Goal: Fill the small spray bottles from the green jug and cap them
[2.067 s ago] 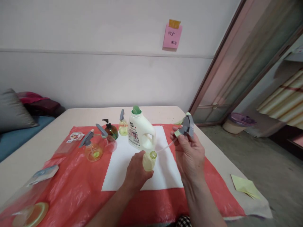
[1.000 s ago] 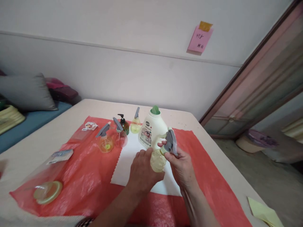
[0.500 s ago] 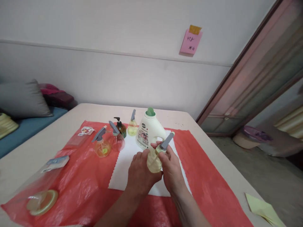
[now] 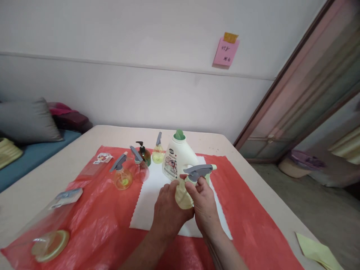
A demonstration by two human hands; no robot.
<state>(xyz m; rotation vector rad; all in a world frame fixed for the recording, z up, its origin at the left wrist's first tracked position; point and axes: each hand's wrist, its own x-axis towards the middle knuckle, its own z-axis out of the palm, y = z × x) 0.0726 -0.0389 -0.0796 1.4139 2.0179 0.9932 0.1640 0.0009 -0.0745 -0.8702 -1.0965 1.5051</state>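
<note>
A spray bottle (image 4: 183, 198) with yellowish liquid and a grey trigger head is held between both hands above the white cloth (image 4: 144, 208). My left hand (image 4: 170, 204) wraps round the bottle's body from the left. With thumb and fingers, my right hand (image 4: 204, 200) grips its collar just under the trigger head (image 4: 198, 171). Right behind it stands a large white jug (image 4: 180, 153) with a green spout and a printed label. Part of the jug's handle side is hidden by the trigger head.
Left of the jug are two spray bottles (image 4: 123, 178) (image 4: 140, 168), a dark pump bottle (image 4: 144, 155) and another yellow-filled sprayer (image 4: 158, 154). A red sheet (image 4: 247, 202) covers much of the table. Plastic packaging (image 4: 66, 197) and a round lid (image 4: 50, 245) lie left; yellow paper (image 4: 317, 249) lies right.
The trigger head has turned in my right hand, its nozzle swinging from up-right to pointing right. My left hand stays round the bottle's body.
</note>
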